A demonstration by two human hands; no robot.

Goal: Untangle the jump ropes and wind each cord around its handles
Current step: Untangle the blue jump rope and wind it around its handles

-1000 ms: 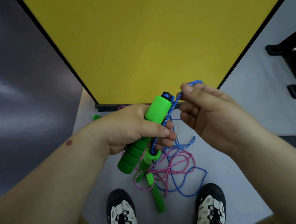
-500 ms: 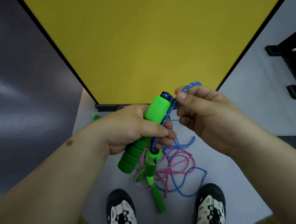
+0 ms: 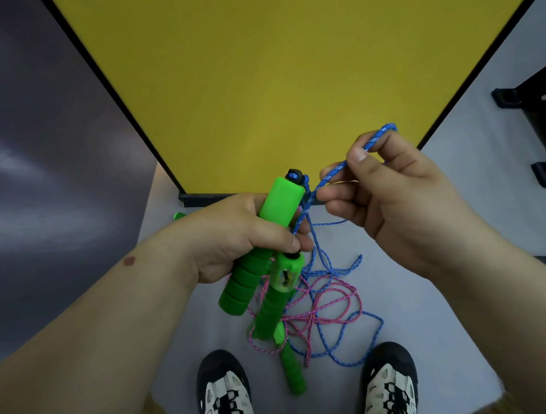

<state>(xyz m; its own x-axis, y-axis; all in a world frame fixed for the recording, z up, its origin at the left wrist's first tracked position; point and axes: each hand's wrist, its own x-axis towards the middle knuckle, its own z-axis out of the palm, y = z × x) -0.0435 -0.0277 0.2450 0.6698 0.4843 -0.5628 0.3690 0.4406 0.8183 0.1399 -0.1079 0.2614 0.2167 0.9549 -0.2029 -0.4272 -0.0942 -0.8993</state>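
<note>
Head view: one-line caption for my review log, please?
Left hand grips two green handles while right hand pinches the blue cord above tangled pink cord.

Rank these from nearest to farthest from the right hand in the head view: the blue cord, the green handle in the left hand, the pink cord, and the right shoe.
1. Blue cord: pinched in the right hand itself.
2. Green handle: just left of it, gripped by the left hand.
3. Pink cord: below, tangled on the floor.
4. Right shoe: at the bottom edge, farthest.

Matt foam handle [image 3: 282, 203]; braided blue cord [image 3: 334, 174].
</note>
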